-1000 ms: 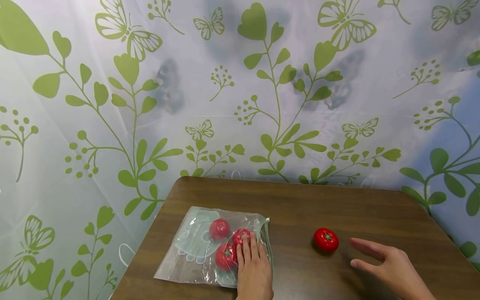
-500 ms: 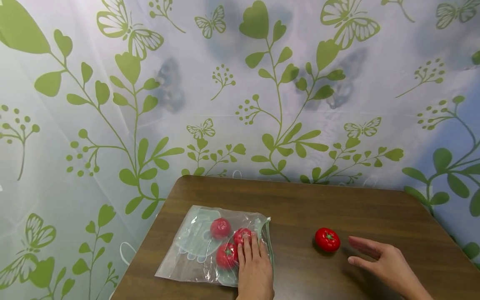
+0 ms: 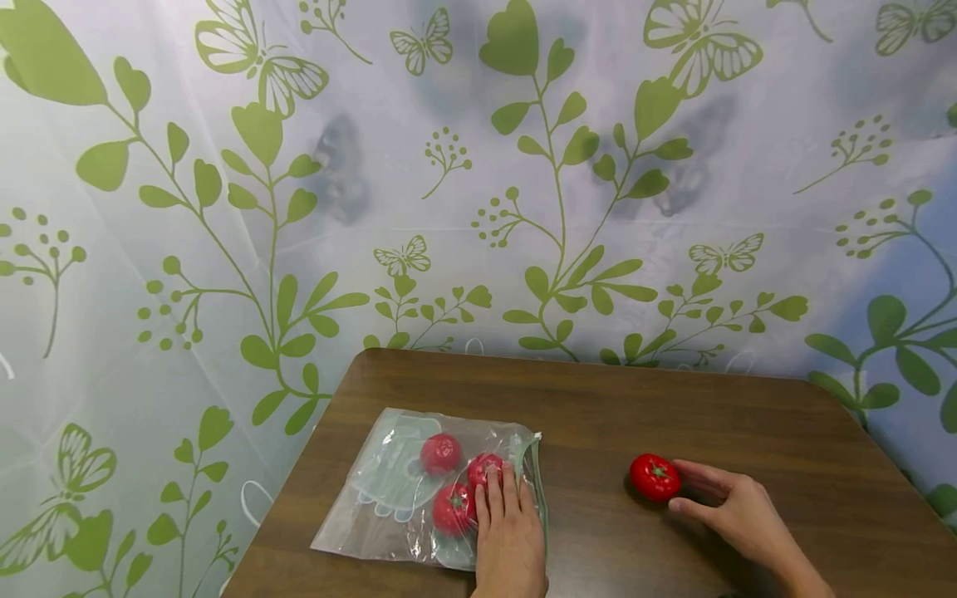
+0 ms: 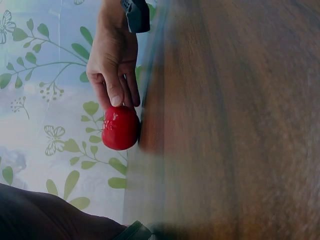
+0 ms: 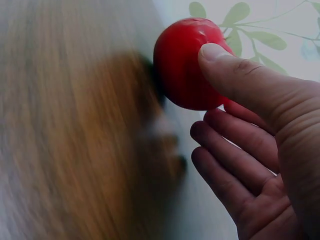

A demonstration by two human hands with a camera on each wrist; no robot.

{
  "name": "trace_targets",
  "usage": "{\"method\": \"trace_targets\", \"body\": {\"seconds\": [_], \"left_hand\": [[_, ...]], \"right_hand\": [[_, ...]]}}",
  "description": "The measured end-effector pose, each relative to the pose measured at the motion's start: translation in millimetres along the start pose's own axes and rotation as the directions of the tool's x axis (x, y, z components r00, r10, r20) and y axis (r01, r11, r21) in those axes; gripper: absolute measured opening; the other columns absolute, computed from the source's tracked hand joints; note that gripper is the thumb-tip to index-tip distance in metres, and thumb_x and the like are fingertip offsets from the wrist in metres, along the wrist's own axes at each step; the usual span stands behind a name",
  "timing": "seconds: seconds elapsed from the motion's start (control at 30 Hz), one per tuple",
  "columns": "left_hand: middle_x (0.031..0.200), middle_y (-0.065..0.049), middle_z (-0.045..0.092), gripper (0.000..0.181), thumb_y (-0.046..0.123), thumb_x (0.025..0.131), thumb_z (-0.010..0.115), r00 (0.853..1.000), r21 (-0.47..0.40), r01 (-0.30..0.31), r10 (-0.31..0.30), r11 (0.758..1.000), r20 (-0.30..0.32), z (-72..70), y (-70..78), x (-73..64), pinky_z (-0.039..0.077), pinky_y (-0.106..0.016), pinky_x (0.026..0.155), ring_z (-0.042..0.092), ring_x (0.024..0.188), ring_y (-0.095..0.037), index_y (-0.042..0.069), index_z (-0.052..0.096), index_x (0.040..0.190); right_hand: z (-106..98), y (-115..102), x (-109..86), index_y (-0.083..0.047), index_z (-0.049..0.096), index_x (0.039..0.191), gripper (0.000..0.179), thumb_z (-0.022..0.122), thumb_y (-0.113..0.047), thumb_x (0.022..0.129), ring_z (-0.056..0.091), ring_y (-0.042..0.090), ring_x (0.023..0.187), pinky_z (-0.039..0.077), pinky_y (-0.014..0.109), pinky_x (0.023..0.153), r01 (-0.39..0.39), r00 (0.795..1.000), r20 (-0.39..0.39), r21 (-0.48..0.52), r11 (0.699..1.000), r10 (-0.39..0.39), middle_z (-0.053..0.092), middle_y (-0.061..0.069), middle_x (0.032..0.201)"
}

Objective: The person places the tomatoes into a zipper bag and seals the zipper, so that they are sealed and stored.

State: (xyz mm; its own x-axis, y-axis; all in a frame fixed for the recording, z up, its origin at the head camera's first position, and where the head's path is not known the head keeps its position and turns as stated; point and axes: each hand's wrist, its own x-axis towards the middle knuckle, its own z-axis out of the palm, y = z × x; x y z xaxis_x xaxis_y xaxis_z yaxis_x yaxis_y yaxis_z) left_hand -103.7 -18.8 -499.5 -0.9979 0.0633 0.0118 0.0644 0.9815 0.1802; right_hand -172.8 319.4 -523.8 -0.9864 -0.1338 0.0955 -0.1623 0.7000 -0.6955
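Note:
A glossy red tomato with a green stem mark sits on the wooden table, right of centre. My right hand is beside it, thumb and forefinger spread, their tips right at its right side. In the right wrist view the thumb overlaps the tomato, while the other fingers extend below it. A clear zip bag lies flat at the left, with three red tomatoes inside. My left hand rests on the bag near its green zip edge, fingers extended, partly covering the bag's rightmost tomato.
A pale green print shows on the bag. The brown table has rounded far corners. Behind it hangs a whitish curtain with green leaves and butterflies.
My right hand has moved left, from a gap away to right beside the loose tomato. The left hand stays on the bag, and the view has shifted slightly.

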Motion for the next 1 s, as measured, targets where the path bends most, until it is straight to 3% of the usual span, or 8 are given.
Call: {"method": "trace_targets", "body": {"seconds": [0.2,0.53,0.83,1.0], "left_hand": [[0.176,-0.020,0.037,0.108,0.022,0.064,0.104,0.999,-0.003,0.001,-0.001,1.000,0.032,-1.9,0.0,1.2,0.030,-0.063,0.132,0.031,0.165,-0.044,0.005,0.054,0.158],[0.174,-0.021,0.040,0.110,0.022,0.061,0.105,1.000,-0.009,-0.014,0.014,1.000,-0.006,0.3,-0.9,-0.2,0.032,-0.063,0.131,0.033,0.163,-0.045,0.003,0.055,0.157],[0.176,-0.020,0.037,0.110,0.023,0.063,0.104,1.000,-0.008,-0.009,0.010,1.000,0.027,-0.6,-0.9,0.3,0.030,-0.063,0.132,0.030,0.165,-0.045,0.004,0.053,0.159],[0.176,-0.020,0.037,0.111,0.022,0.062,0.104,1.000,-0.016,-0.005,0.006,1.000,0.024,-0.7,-1.3,0.5,0.029,-0.063,0.132,0.030,0.165,-0.045,0.003,0.053,0.159]], "right_hand": [[6,-4,4.5,-0.007,0.073,0.142,0.065,0.093,-0.039,0.089,0.081,0.013,0.107,0.062,0.018,0.081,-0.019,1.000,0.005,0.003,1.000,0.019,0.076,0.020,0.137],[12,-8,10.7,-0.008,0.073,0.142,0.063,0.092,-0.036,0.090,0.074,-0.004,0.106,0.061,0.016,0.082,0.008,1.000,-0.001,0.038,0.999,-0.008,0.076,0.020,0.136],[10,-14,6.3,-0.010,0.074,0.142,0.063,0.093,-0.039,0.088,0.082,0.015,0.108,0.062,0.018,0.082,-0.018,1.000,0.007,0.009,1.000,0.018,0.077,0.017,0.135],[8,-20,2.7,-0.010,0.074,0.140,0.062,0.094,-0.036,0.088,0.079,0.004,0.107,0.063,0.018,0.082,-0.010,1.000,0.011,0.045,0.999,0.009,0.077,0.018,0.136]]}}
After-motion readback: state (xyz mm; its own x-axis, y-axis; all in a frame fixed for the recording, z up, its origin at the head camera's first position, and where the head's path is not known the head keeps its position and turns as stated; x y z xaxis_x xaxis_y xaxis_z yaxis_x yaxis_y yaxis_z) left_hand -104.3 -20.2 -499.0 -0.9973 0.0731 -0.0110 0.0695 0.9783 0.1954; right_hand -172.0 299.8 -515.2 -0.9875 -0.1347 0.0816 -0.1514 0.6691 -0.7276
